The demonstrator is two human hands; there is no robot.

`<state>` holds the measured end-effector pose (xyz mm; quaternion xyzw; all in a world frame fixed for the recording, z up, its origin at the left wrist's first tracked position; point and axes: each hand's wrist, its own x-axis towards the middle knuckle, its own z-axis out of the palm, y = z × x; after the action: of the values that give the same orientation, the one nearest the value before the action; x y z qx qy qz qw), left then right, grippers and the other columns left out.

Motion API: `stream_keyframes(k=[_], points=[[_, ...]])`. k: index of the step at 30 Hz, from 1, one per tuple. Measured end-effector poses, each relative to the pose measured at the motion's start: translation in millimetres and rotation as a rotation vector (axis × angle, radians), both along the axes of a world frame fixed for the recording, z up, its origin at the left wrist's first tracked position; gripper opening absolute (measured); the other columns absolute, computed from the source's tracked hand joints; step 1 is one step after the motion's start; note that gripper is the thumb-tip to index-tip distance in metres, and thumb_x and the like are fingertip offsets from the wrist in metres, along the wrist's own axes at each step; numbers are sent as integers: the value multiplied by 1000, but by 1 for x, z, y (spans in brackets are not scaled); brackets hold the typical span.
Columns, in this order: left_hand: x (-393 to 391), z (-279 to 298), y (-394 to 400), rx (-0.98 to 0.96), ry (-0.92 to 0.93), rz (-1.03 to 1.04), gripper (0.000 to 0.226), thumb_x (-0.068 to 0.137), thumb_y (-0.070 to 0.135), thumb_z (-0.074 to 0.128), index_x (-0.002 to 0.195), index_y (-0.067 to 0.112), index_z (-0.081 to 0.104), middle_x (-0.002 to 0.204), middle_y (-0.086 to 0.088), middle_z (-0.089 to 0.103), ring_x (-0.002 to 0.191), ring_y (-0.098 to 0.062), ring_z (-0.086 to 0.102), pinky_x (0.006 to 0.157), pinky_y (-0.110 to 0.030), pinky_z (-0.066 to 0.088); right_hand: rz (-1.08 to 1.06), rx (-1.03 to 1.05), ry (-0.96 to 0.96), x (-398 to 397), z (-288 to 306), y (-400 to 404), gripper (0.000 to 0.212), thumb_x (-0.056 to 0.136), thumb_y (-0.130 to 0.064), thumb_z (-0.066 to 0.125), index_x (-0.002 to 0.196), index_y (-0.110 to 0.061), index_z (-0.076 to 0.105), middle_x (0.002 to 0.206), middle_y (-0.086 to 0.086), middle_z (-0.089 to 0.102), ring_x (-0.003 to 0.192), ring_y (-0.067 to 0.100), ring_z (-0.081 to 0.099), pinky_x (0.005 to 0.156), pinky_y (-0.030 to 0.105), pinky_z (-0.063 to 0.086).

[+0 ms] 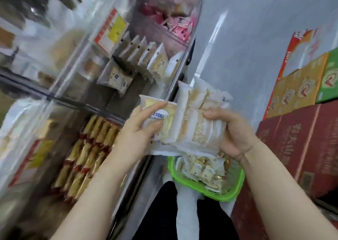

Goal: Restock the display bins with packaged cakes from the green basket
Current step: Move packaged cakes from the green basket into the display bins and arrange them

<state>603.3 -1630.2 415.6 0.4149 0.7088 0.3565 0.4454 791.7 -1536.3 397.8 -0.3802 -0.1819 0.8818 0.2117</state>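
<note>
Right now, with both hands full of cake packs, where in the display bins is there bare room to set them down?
The bin with the upright row of white packs has bare floor in front of that row, right of the single pack lying flat. The bin of gold-wrapped bars is packed tight. The green basket is crowded too. The left hand and right hand grip the stack of packs.

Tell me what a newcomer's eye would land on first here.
First, the stack of packaged cakes at the centre, gripped between the left hand and the right hand. Next, the bright green basket below it, holding more cakes. Then the red cartons at the right.
</note>
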Motion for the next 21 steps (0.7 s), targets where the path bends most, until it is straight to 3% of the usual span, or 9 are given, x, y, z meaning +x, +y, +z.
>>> stream_keyframes(k=[2, 5, 7, 11, 15, 17, 18, 20, 21], points=[[-21, 12, -2, -32, -103, 95, 39, 92, 5, 55, 114, 36, 66, 124, 0, 56, 111, 5, 52, 103, -13, 34, 20, 59, -33, -28, 15, -2, 65, 61, -9, 66, 124, 6, 56, 116, 24, 62, 101, 36, 62, 85, 45, 54], [-40, 12, 1, -94, -246, 166, 26, 95, 33, 55, 117, 29, 68, 130, 2, 59, 122, -11, 52, 111, -42, 33, -10, 83, -6, -65, 23, -3, 61, 67, -4, 65, 126, 6, 54, 121, 26, 60, 106, 38, 62, 84, 46, 54], [-46, 8, 3, -65, -255, 203, 33, 86, 48, 57, 114, 32, 68, 127, 3, 61, 120, -13, 55, 109, -45, 36, -47, 57, -10, -86, 20, -1, 60, 67, -7, 62, 126, 6, 54, 128, 29, 54, 113, 42, 57, 92, 50, 50], [-68, -14, 24, -72, -335, 211, 27, 90, 45, 58, 110, 32, 70, 116, 7, 68, 111, -11, 62, 105, -45, 41, -98, 19, -14, -120, 2, 18, 51, 68, -6, 58, 119, 0, 59, 127, 27, 55, 116, 43, 54, 99, 55, 44], [-87, -48, 50, -237, -413, 326, 34, 95, 39, 55, 118, 17, 68, 117, -5, 68, 112, -24, 62, 103, -47, 43, -40, 115, -220, -142, -20, 41, 36, 73, -1, 59, 109, 1, 63, 106, 21, 66, 98, 36, 65, 89, 48, 52], [-88, -66, 62, -312, -334, 414, 40, 97, 38, 51, 124, 11, 62, 123, -9, 64, 114, -26, 59, 100, -43, 44, -190, 239, -424, -145, -33, 53, 21, 69, 1, 65, 89, -4, 67, 83, 10, 70, 79, 28, 69, 78, 42, 55], [-90, -73, 70, -333, -214, 400, 40, 98, 39, 48, 121, 10, 63, 120, -9, 64, 109, -24, 59, 93, -37, 47, -295, 293, -517, -145, -39, 58, 25, 62, -2, 69, 86, -6, 67, 78, 6, 70, 74, 26, 68, 74, 40, 55], [-94, -81, 87, -371, 85, 302, 39, 99, 41, 42, 116, 13, 63, 115, -8, 62, 102, -21, 57, 81, -31, 45, -435, 342, -616, -141, -48, 66, 42, 53, -9, 73, 95, -5, 67, 84, 6, 71, 75, 24, 69, 72, 38, 57], [-96, -84, 96, -431, 195, 260, 41, 99, 41, 40, 123, 14, 59, 122, -9, 57, 106, -23, 56, 85, -33, 46, -455, 347, -610, -139, -51, 68, 46, 55, -10, 76, 100, -4, 67, 88, 7, 72, 77, 24, 71, 73, 38, 58]])
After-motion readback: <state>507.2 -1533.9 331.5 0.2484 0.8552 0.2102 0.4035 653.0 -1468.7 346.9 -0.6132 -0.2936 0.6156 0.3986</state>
